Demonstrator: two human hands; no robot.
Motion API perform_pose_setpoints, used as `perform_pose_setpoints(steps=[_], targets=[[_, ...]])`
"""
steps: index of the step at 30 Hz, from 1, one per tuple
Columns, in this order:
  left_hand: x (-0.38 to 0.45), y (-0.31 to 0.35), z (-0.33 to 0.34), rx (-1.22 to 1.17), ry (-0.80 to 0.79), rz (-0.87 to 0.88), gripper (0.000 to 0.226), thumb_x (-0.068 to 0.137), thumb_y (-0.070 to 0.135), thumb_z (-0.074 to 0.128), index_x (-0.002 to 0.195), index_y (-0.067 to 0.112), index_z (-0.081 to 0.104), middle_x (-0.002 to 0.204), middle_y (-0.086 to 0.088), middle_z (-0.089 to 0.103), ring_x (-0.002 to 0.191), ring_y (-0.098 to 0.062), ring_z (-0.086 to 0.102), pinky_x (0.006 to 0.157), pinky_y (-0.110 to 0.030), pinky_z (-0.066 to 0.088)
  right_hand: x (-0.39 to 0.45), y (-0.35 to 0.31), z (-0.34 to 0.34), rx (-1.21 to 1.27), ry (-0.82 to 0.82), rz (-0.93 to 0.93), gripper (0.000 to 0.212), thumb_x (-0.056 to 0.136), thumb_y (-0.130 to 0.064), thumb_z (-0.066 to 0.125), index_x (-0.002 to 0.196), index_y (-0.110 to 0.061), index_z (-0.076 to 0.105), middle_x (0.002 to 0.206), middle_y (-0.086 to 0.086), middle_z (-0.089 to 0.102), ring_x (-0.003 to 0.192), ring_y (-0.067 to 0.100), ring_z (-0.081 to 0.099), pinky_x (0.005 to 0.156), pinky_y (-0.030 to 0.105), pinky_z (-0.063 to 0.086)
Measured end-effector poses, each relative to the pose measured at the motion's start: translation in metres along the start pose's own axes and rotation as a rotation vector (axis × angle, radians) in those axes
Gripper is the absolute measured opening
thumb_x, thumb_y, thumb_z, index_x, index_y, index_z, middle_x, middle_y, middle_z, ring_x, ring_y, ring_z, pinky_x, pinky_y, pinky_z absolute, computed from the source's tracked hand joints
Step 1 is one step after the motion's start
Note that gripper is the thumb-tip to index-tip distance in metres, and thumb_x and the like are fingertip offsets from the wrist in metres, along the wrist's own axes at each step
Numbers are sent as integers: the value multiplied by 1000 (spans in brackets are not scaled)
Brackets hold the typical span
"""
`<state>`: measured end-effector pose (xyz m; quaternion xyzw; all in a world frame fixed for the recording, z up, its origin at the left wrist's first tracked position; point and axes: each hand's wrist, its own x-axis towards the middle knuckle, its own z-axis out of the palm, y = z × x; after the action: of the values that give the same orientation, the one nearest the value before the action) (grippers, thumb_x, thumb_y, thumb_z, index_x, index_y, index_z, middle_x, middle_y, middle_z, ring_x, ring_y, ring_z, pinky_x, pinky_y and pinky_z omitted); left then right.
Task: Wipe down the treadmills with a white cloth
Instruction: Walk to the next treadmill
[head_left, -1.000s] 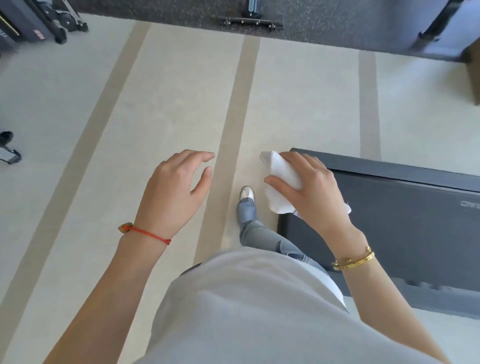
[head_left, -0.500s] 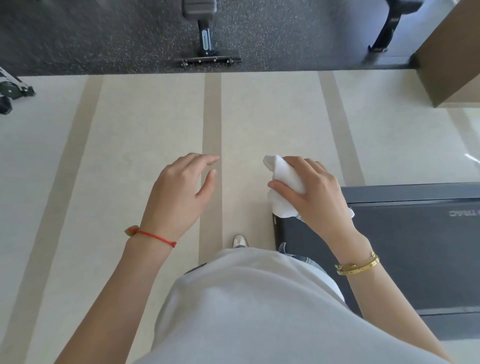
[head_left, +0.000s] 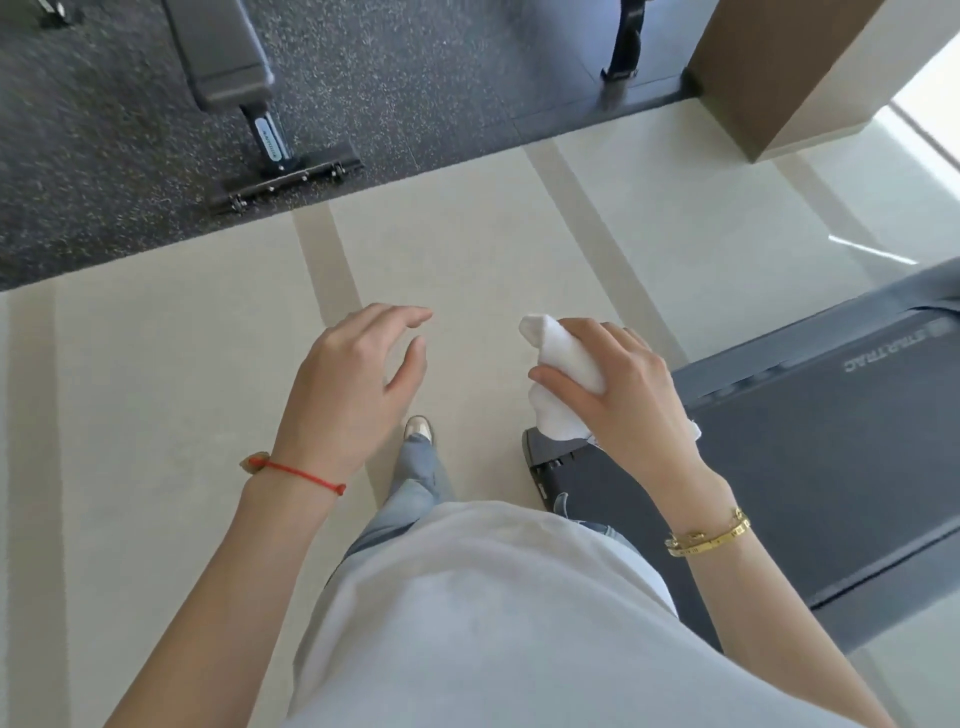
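My right hand (head_left: 626, 387) is closed around a bunched white cloth (head_left: 558, 374), held in the air above the rear corner of a dark grey treadmill (head_left: 810, 457). The treadmill deck lies on the floor at the right, its belt running off the right edge. My left hand (head_left: 353, 384) hovers over the pale floor left of the cloth, fingers spread and curved, holding nothing. My body and one leg hide the treadmill's near corner.
A black weight bench (head_left: 223, 57) with a floor bar (head_left: 285, 179) stands on dark speckled rubber flooring (head_left: 104, 171) at the back left. A brown pillar (head_left: 789, 73) rises at the back right. Pale striped floor (head_left: 156, 415) lies between.
The view has swung to the right and tilted; the bench and pillar have come closer and the treadmill now sits at an angle. Both hands keep the same pose, the cloth still gripped.
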<state>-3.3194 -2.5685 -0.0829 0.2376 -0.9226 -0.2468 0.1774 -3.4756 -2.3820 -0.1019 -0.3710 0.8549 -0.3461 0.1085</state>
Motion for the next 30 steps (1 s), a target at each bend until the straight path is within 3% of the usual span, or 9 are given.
perform_pose_setpoints(steps=[3,8,15,23,30], targets=[[56,-26,-2,-14,-33,70,23,96,14,57,116,12,67,112,1,69,105,-20,65,92,-40,51,41,-5,12,-3,51,66,30,87,-49,65,112,-34,59,100,-15,59,94,8,48,75,12,34],[150,-62,-10,-34,-100,198,24,95,12,57,117,10,67,112,-2,69,105,-21,65,92,-42,51,109,-19,30,11,151,171,30,87,-51,63,112,-37,58,98,-17,58,97,8,49,76,23,36],[264,-87,-5,-36,-222,388,25,96,14,56,118,10,66,112,-2,68,106,-22,64,94,-44,50,176,-26,41,-8,290,288,36,87,-50,64,116,-29,60,99,-10,60,94,11,49,77,21,35],[369,-71,43,-77,-319,565,26,96,18,56,119,13,66,113,-1,69,104,-20,65,93,-40,51,231,6,19,-51,462,443,35,86,-53,64,113,-31,59,97,-11,60,94,10,49,77,23,37],[462,-21,104,-112,-393,645,27,96,17,56,120,12,66,115,-2,69,106,-21,65,94,-43,51,292,70,-24,-83,553,502,37,86,-52,64,114,-28,61,97,-11,61,92,9,49,76,17,32]])
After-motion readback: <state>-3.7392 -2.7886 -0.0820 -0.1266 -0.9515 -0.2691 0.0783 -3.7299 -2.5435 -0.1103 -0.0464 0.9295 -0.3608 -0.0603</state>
